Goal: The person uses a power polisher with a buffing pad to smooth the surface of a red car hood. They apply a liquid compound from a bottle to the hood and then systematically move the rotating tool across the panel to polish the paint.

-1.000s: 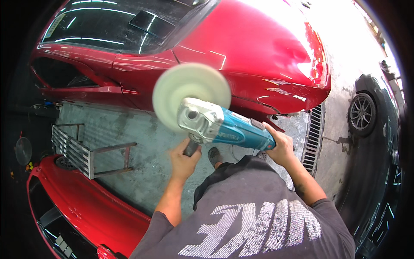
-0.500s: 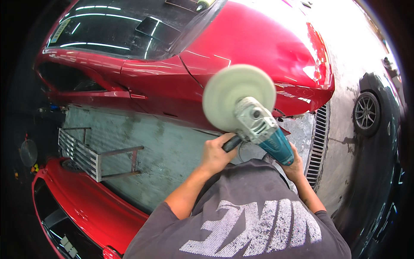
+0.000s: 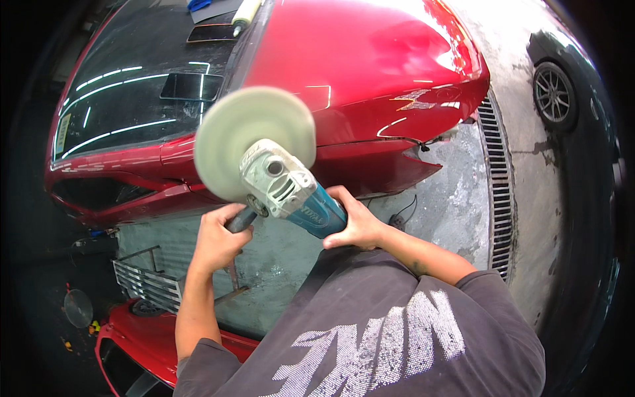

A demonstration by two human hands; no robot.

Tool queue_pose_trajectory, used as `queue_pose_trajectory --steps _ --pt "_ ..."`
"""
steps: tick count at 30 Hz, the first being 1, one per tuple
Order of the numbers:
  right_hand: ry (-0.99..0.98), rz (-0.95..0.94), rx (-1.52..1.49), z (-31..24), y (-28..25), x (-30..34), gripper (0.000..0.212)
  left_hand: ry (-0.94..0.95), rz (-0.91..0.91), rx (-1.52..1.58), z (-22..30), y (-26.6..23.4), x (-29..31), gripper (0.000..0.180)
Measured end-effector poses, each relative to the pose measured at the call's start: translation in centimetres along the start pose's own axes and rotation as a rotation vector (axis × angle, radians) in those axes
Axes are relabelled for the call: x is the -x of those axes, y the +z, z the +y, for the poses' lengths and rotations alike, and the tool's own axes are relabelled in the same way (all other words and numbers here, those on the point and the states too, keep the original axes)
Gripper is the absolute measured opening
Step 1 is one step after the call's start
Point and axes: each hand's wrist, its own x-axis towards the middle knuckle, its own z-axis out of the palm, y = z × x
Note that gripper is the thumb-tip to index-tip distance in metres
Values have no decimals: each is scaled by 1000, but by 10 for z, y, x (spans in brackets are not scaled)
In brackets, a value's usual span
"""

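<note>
My left hand (image 3: 219, 239) is wrapped round the black side handle of a teal and grey polisher (image 3: 288, 188). The rear of its teal body sits in the grip of my right hand (image 3: 355, 221). A round, pale polishing pad (image 3: 228, 145) faces the red car (image 3: 370, 59) and overlaps its side panel in view. The pad's edge is smeared, as if spinning. Whether it touches the paint, I cannot tell. On the dark windscreen (image 3: 132, 86) lie a phone (image 3: 190, 87), a second dark flat device (image 3: 211, 33) and a pale bottle (image 3: 245, 16).
A metal bench (image 3: 149, 283) stands on the floor at the left, close to a second red car (image 3: 132, 337). A drain grate (image 3: 497, 178) runs along the right. Beyond it is a dark car (image 3: 554, 96). A cable (image 3: 405, 213) lies near my right forearm.
The polisher has moved left along the red car with both hands still on it. My view has shifted too, so more of the windscreen and the items on it show.
</note>
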Motion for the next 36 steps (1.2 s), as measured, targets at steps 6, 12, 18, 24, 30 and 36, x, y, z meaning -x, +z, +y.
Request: queue_pose_trajectory --steps 6,12,18,24,30,36 --pt "-107 395 -243 -46 5 -20 113 237 18 -335 93 -9 -49 40" --pt "-135 537 -781 -80 -34 -11 64 1034 720 -135 69 76 -11 44" --pt "-199 706 -989 -109 -32 -37 41 251 -394 588 40 127 -38 117" --pt "-273 754 -1013 -112 1 -54 50 138 -355 230 45 93 -51 106" --pt "-152 568 -1051 -104 70 -54 83 83 -181 56 -14 53 1 98" --pt "-248 519 -1025 -120 74 -54 76 62 -203 45 4 27 19 86"
